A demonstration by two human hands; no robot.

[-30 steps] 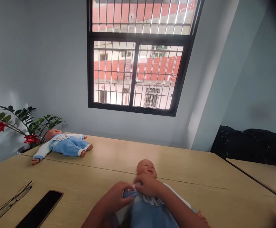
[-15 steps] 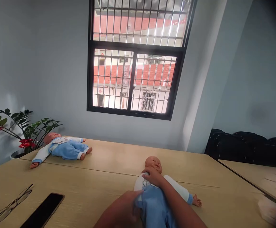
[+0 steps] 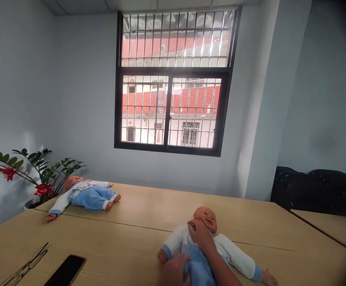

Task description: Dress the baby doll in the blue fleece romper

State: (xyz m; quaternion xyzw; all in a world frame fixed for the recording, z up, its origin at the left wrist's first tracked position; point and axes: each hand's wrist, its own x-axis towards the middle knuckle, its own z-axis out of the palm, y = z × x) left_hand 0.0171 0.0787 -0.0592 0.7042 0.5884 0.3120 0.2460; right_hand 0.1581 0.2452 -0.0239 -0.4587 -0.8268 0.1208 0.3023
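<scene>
A baby doll in a white and blue outfit lies face up on the table at the lower right, its arms spread. My right hand rests on its upper chest just under the chin, fingers bent over the clothing; whether they pinch cloth is not clear. Lower down, my left hand is at the side of the doll's blue clothing, partly blurred and cut by the frame's bottom edge, its fingers hard to make out.
Another doll lies at the table's far left, near a potted plant. Glasses and a phone lie at the near left of the table. Black chairs stand at the right.
The view has shifted, so the scene sits lower. The near doll's other sleeve and hand now show beside my left hand. My right hand stays at the doll's upper chest.
</scene>
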